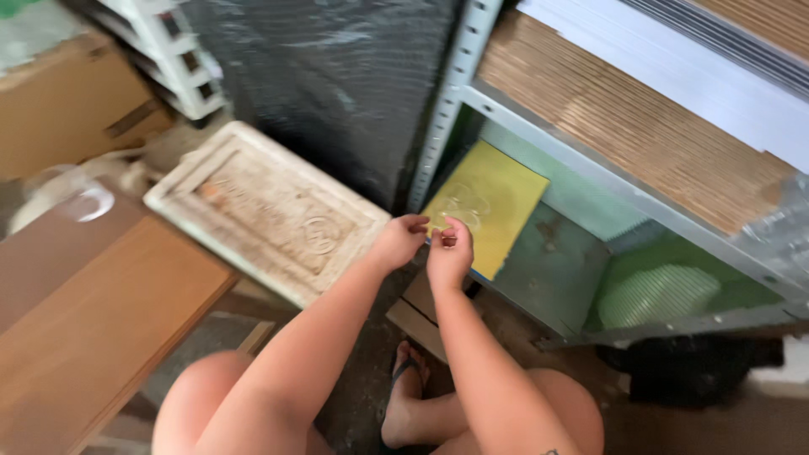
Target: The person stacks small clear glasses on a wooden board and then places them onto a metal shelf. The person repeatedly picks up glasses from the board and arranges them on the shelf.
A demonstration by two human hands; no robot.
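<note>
Both hands raised, fingertips pinched before yellow sheet.

Matt yellow sheet, smooth like card or foam, leans inside the grey painted metal shelf frame, whose lower tray looks dull and scuffed. Above it, corrugated cardboard shows its ribbed brown edges under smooth white boards, and a glossy black plastic wrap shines beside it. Lower left, rough, chalky off-white foam-like slab and smooth brown wood-finish panels.
</note>
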